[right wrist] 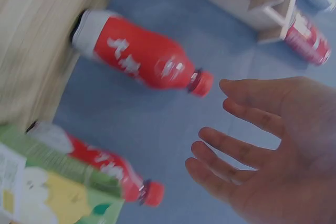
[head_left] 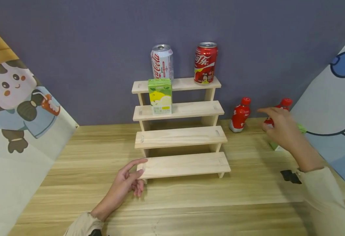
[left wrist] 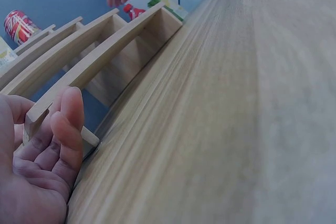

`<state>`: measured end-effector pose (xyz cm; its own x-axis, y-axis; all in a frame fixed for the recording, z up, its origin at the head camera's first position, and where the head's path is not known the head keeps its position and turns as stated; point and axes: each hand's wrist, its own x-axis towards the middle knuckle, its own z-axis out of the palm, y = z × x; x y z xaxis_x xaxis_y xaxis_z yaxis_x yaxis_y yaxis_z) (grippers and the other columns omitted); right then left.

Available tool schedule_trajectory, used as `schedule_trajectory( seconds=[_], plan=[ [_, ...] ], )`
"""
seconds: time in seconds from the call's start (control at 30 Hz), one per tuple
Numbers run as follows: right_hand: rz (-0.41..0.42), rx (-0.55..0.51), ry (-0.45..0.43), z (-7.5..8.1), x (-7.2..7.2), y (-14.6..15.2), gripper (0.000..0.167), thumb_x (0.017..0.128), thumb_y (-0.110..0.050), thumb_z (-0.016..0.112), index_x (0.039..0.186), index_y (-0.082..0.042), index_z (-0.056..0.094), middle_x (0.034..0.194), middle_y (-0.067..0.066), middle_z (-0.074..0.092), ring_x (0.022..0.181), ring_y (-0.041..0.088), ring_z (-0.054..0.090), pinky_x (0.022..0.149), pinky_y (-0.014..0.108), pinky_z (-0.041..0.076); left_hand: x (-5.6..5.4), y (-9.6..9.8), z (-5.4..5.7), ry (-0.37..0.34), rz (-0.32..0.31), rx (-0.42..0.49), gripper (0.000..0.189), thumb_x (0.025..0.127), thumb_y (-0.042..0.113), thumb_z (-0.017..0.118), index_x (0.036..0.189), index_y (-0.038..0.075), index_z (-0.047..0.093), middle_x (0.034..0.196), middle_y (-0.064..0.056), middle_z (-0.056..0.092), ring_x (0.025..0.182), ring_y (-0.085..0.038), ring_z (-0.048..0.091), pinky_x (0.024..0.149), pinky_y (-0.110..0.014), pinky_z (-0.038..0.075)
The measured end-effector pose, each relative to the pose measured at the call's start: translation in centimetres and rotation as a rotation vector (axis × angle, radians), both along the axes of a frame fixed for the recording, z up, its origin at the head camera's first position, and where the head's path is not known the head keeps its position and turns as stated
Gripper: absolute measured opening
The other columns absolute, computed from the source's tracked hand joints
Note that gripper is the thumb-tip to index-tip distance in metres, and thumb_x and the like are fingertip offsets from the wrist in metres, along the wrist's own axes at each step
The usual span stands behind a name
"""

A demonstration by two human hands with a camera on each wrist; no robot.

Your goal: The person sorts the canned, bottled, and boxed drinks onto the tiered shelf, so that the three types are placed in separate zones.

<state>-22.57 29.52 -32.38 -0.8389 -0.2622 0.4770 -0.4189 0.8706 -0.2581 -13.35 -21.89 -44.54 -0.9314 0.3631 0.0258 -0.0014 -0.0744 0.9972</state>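
Note:
At the left end of the lowest step of a wooden step shelf (head_left: 184, 165), my left hand (head_left: 128, 179) grips the board's corner. The left wrist view has the board's end (left wrist: 44, 106) between thumb and fingers. My right hand (head_left: 283, 126) is in the air at the right, fingers spread and holding nothing. In the right wrist view its fingertips (right wrist: 231, 86) are near the cap of a red bottle (right wrist: 142, 51), apart from it. A second red bottle (right wrist: 97, 156) and a green juice carton (right wrist: 58, 192) stand close by, both partly hidden by the hand in the head view.
A white cola can (head_left: 162, 64) and a red cola can (head_left: 206, 62) stand on the top step. One step down is a green and yellow juice carton (head_left: 160, 98). A black object (head_left: 290, 176) lies near the right sleeve. Printed panels (head_left: 22, 108) flank both sides.

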Motion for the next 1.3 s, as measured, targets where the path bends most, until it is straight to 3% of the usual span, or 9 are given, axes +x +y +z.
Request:
schedule_trajectory(
  seconds=[0.23, 0.4, 0.57, 0.7, 0.83, 0.97, 1.07, 1.3],
  plan=[
    [-0.018, 0.039, 0.017, -0.8, -0.8, 3.1, 0.039, 0.083, 0.004, 0.075, 0.119, 0.010, 0.061, 0.112, 0.034, 0.062, 0.100, 0.050, 0.058, 0.080, 0.064, 0.048, 0.1, -0.1, -0.1, 0.005, 0.003, -0.001, 0.046, 0.105, 0.020, 0.051, 0.148, 0.006, 0.040, 0.063, -0.008, 0.066, 0.048, -0.016, 0.060, 0.041, -0.024, 0.048],
    [-0.049, 0.055, -0.003, -1.1, -1.4, 5.0, 0.042, 0.084, -0.002, 0.077, 0.120, 0.012, 0.061, 0.111, 0.036, 0.062, 0.095, 0.050, 0.059, 0.080, 0.065, 0.047, 0.1, 0.0, -0.1, 0.008, 0.009, 0.004, 0.047, 0.105, 0.020, 0.052, 0.149, 0.006, 0.040, 0.062, -0.008, 0.066, 0.048, -0.016, 0.060, 0.041, -0.025, 0.048],
    [-0.135, 0.042, -0.150, -1.2, -1.4, 6.8, 0.050, 0.091, -0.018, 0.075, 0.126, 0.012, 0.056, 0.123, 0.039, 0.055, 0.112, 0.056, 0.047, 0.092, 0.073, 0.037, 0.1, 0.1, -0.2, 0.001, 0.010, 0.004, 0.047, 0.105, 0.020, 0.052, 0.149, 0.007, 0.040, 0.062, -0.008, 0.066, 0.048, -0.016, 0.060, 0.041, -0.025, 0.049],
    [-0.182, 0.046, -0.254, -1.5, -1.0, 7.5, 0.058, 0.093, -0.029, 0.073, 0.129, 0.011, 0.051, 0.127, 0.042, 0.050, 0.115, 0.059, 0.043, 0.092, 0.075, 0.035, 0.0, 0.1, -0.1, 0.004, 0.001, -0.002, 0.047, 0.105, 0.021, 0.052, 0.149, 0.007, 0.040, 0.063, -0.008, 0.066, 0.048, -0.017, 0.060, 0.041, -0.025, 0.049],
    [-0.178, 0.079, -0.323, -2.0, -1.1, 7.7, 0.067, 0.091, -0.030, 0.073, 0.134, 0.013, 0.046, 0.128, 0.044, 0.048, 0.115, 0.062, 0.042, 0.091, 0.075, 0.037, 0.0, -0.1, -0.1, 0.007, 0.004, -0.006, 0.047, 0.105, 0.020, 0.052, 0.148, 0.008, 0.041, 0.062, -0.008, 0.066, 0.048, -0.017, 0.060, 0.041, -0.024, 0.048],
    [-0.181, 0.100, -0.350, -2.2, -1.4, 8.1, 0.065, 0.090, -0.024, 0.074, 0.134, 0.013, 0.045, 0.129, 0.044, 0.046, 0.115, 0.062, 0.041, 0.091, 0.076, 0.036, 0.0, -0.1, -0.1, 0.015, -0.004, 0.004, 0.047, 0.105, 0.019, 0.051, 0.149, 0.007, 0.040, 0.063, -0.008, 0.066, 0.048, -0.017, 0.061, 0.041, -0.025, 0.049],
    [-0.179, 0.110, -0.389, -2.3, -1.4, 8.9, 0.067, 0.090, -0.028, 0.074, 0.134, 0.013, 0.044, 0.132, 0.045, 0.043, 0.116, 0.064, 0.039, 0.092, 0.077, 0.034, 0.0, -0.1, -0.1, 0.020, -0.012, 0.008, 0.047, 0.105, 0.019, 0.051, 0.149, 0.006, 0.039, 0.063, -0.009, 0.066, 0.049, -0.017, 0.061, 0.041, -0.025, 0.049],
    [-0.126, 0.056, -0.461, -2.8, -1.4, 10.4, 0.069, 0.091, -0.031, 0.073, 0.139, 0.008, 0.040, 0.137, 0.041, 0.040, 0.120, 0.063, 0.037, 0.091, 0.077, 0.033, 0.0, -0.1, -0.1, 0.017, -0.006, -0.001, 0.047, 0.105, 0.020, 0.052, 0.149, 0.007, 0.040, 0.063, -0.008, 0.066, 0.048, -0.017, 0.060, 0.041, -0.025, 0.048]
  ],
)
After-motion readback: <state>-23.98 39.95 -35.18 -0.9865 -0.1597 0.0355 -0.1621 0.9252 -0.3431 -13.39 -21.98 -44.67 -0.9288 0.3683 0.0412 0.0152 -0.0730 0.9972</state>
